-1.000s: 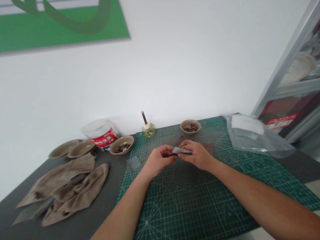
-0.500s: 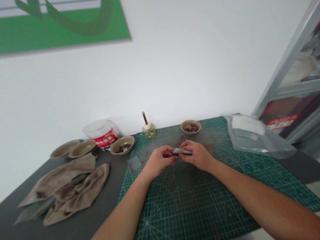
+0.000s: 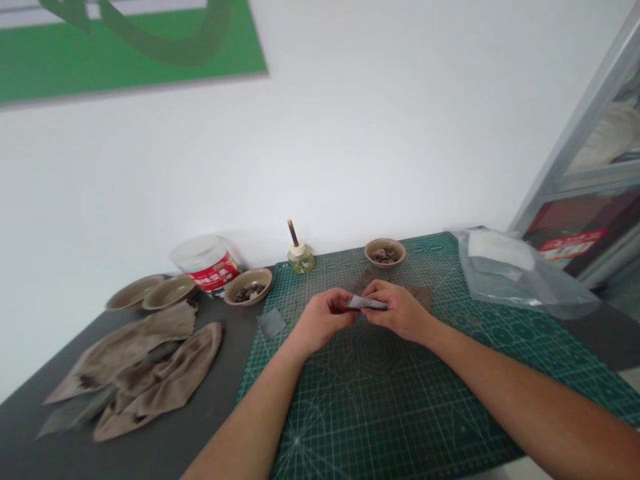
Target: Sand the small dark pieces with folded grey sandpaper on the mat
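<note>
Above the mat (image 3: 330,413), a grey strip (image 3: 363,303) lies crosswise, clamped in the fingers of the right hand (image 3: 397,311), its other end at the left hand (image 3: 319,321), whose grip is unclear.

Over a green gridded mat (image 3: 350,413), the person's left hand (image 3: 323,320) and right hand (image 3: 400,310) meet, holding a small folded grey piece (image 3: 367,303) between them. A flat grey square (image 3: 271,323) lies by the mat's left edge. Behind the hands, near a white wall (image 3: 375,147), stand a bowl (image 3: 385,265) of small dark pieces (image 3: 385,255) and a little glass bottle (image 3: 301,261) with sticks (image 3: 293,231) poking upward. Farther left, on a dark table (image 3: 215,407), are a red-labelled jar (image 3: 214,273), three shallow bowls (image 3: 167,295) and crumpled brown cloth (image 3: 170,383); off to the right lies a clear plastic bag (image 3: 525,287)
</note>
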The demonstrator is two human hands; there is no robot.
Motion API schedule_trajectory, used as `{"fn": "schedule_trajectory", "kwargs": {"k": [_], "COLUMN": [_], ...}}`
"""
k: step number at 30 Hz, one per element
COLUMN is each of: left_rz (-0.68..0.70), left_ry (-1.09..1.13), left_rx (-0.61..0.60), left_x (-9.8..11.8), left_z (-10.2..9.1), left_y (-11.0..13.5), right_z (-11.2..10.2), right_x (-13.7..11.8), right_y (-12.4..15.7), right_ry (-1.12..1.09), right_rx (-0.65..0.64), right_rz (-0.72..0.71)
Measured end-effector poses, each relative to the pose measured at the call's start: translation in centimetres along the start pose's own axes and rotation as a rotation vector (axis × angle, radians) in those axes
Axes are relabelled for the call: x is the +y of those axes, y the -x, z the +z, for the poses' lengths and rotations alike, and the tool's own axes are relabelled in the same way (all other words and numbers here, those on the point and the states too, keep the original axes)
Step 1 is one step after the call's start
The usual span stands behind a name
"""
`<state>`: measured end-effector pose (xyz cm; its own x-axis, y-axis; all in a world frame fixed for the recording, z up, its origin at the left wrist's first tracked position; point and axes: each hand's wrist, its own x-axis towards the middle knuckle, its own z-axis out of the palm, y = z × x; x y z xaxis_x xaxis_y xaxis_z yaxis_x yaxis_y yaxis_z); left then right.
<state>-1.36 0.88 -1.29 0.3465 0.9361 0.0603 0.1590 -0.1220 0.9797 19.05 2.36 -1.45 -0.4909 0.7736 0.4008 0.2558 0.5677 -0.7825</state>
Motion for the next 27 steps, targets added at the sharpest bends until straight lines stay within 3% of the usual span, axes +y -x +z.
{"fn": "schedule_trajectory", "kwargs": {"k": [5,15,27], "left_rz": [-0.037,-0.008,-0.014], "left_ry": [0.076,0.045,0.004], "left_rx": [-0.023,-0.006,-0.019], "left_x": [-0.2,-0.36,-0.19], "left_z": [0.04,0.09,-0.01], "left_y": [-0.09,-0.02,0.09], "right_z": [0.02,-0.21,-0.16], "right_x": [-0.07,-0.22,-0.23], "right_y": [0.0,0.03,0.14], "right_ry": [0.023,0.082,0.096], "right_rx": [0.018,-0.011,0.006], "right_rz": [-0.001,-0.084,-0.086]}}
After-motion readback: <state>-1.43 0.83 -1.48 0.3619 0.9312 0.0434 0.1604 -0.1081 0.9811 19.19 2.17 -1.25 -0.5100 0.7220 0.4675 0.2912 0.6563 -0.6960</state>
